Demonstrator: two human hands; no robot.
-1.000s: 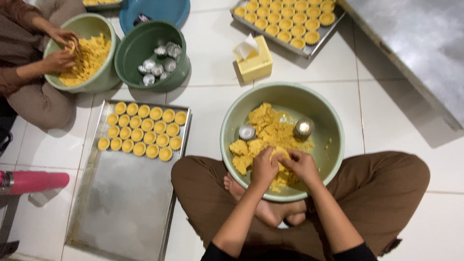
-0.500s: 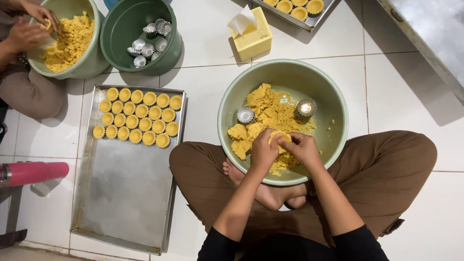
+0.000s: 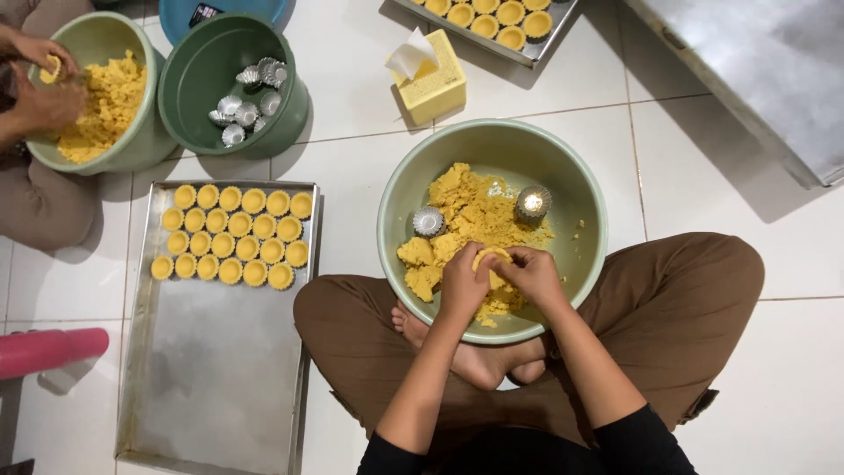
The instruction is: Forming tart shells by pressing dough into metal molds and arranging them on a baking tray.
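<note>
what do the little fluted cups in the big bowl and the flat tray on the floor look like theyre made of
The two small fluted silver cups look like thin shiny metal, probably aluminium or tin: one catches a bright glare. The flat rectangular grey tray looks like duller brushed metal with a soft, smudged sheen. The large pale green round bowl holding the cups looks like smooth plastic, though enamel cannot be ruled out.

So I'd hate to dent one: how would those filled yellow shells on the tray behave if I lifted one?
The filled shells look like soft dough pressed into small fluted moulds, so the rim probably dents under fingers. Each seems light. Low and flat-bottomed, they sit steadily in rows on the metal tray, unlikely to tip or roll.
</note>
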